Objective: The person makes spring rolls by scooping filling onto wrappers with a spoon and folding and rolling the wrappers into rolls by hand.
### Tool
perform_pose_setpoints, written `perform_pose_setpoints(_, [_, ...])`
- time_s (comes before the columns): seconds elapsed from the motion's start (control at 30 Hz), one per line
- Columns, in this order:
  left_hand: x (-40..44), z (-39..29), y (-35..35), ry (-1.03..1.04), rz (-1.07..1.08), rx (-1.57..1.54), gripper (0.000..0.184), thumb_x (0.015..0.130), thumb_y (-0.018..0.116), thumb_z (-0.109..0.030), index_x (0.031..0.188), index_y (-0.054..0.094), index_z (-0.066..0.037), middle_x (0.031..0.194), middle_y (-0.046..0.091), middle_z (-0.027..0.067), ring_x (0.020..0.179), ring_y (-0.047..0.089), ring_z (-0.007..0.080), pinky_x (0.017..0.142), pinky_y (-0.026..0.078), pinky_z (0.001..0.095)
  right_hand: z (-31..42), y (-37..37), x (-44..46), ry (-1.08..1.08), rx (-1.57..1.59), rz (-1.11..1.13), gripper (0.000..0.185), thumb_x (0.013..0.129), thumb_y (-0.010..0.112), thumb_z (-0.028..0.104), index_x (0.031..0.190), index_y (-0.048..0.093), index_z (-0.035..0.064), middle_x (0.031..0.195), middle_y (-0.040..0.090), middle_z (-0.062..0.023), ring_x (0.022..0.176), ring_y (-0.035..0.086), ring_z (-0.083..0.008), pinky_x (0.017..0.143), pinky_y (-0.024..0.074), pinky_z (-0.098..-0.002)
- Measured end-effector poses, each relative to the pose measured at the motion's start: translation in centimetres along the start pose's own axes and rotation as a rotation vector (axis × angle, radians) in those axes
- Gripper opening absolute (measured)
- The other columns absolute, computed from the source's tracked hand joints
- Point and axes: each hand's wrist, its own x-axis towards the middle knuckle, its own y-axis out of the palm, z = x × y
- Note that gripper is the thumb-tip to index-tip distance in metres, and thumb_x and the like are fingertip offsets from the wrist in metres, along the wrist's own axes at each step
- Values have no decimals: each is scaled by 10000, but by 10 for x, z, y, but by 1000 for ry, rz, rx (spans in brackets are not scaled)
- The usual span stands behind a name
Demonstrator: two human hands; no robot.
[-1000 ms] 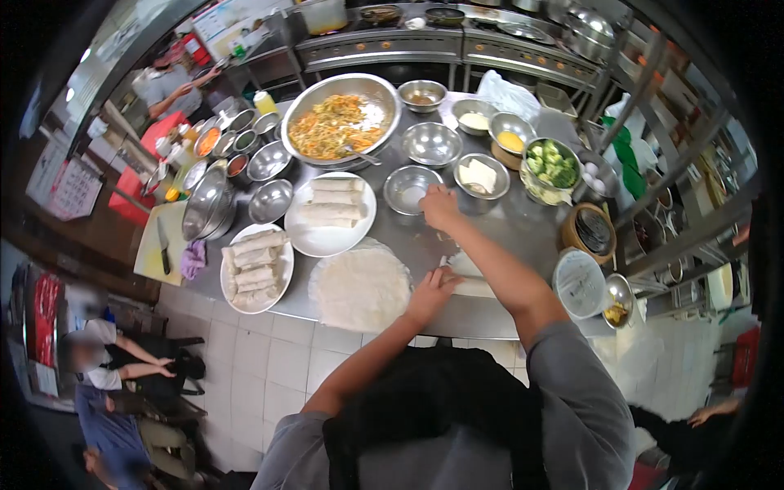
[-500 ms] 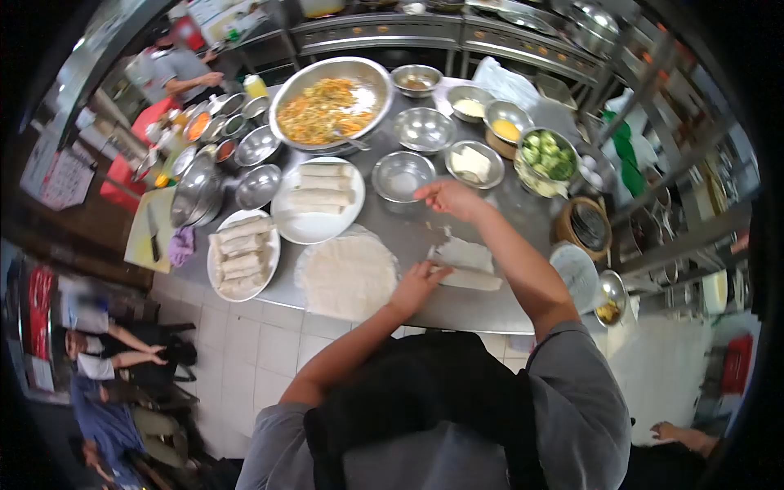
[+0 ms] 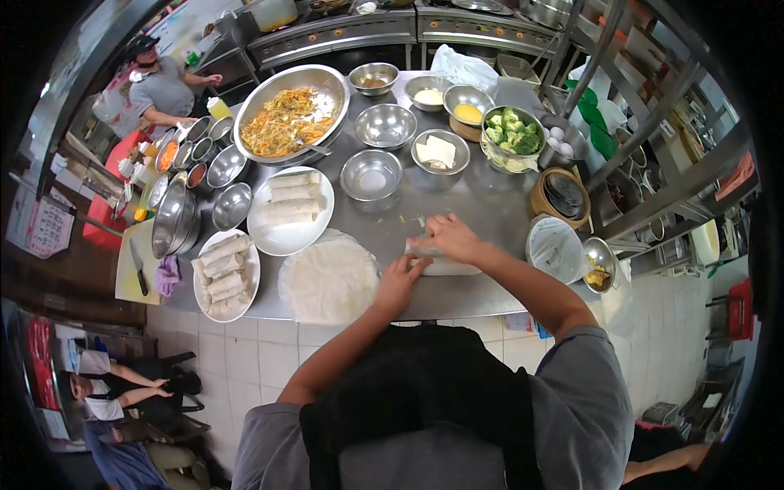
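A partly rolled spring roll (image 3: 447, 267) lies on the steel table in front of me, largely hidden by my hands. My left hand (image 3: 400, 283) has its fingers curled at the roll's left end. Right beside it, my right hand (image 3: 452, 238) bends over the wrapper, fingertips pressed together at its left edge. Left of my hands is a stack of thin round wrappers (image 3: 329, 276). Finished spring rolls (image 3: 292, 198) rest on a white plate (image 3: 263, 234), and more rolls (image 3: 224, 278) fill a second white plate (image 3: 204, 304).
Beyond my hands stand a steel bowl (image 3: 348, 189), a bowl of pale blocks (image 3: 441, 153), a broccoli bowl (image 3: 513, 135) and a large basin of shredded filling (image 3: 290, 122). At left, a knife (image 3: 139, 269) lies on a cutting board (image 3: 129, 286). A co-worker (image 3: 167, 90) stands far left.
My right hand has come down from beside the steel bowl onto the wrapper, next to my left hand. The wrapper's flat far part is now mostly covered. The camera view has shifted.
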Motion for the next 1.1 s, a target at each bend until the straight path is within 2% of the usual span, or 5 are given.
perform_pose_setpoints(0.57, [-1,2,3,-19,17,25,584,873,510,-19,1405,554,-258,1306,527,147,1121,571,352,963,487,445,-29,4,213,492,2,-40,288,831,606,102,1033,790,197,1170,623,-111,1140,569,-291,957,453,-434])
perform_pose_setpoints(0.67, [0,6,5,-14,20,-44,570,876,517,-24,1398,560,-250,1300,536,149,1141,569,365,967,484,452,-81,30,230,295,526,-61,259,889,580,184,1047,783,159,1112,728,-100,933,673,-206,798,517,-364])
perform_pose_setpoints(0.8, [2,0,-4,-4,34,-35,550,879,518,-38,1386,569,-245,1293,550,145,1148,571,360,973,475,457,-74,-10,146,649,1601,44,343,923,471,43,1015,789,132,865,736,-61,748,648,-171,699,517,-342])
perform_pose_setpoints(0.97, [2,0,-2,-11,34,-7,546,883,525,-70,1389,567,-270,1296,550,123,1138,566,333,976,463,450,-36,9,-1,-19,566,-119,380,975,470,125,1170,739,311,929,647,-88,880,620,-198,787,481,-337])
perform_pose_setpoints(1.1, [2,-3,-4,-20,34,-2,533,883,534,-82,1380,577,-269,1298,548,119,1143,557,324,971,461,444,-9,14,-37,213,77,69,445,973,487,198,1295,618,475,1155,585,-109,1095,575,-254,898,444,-416])
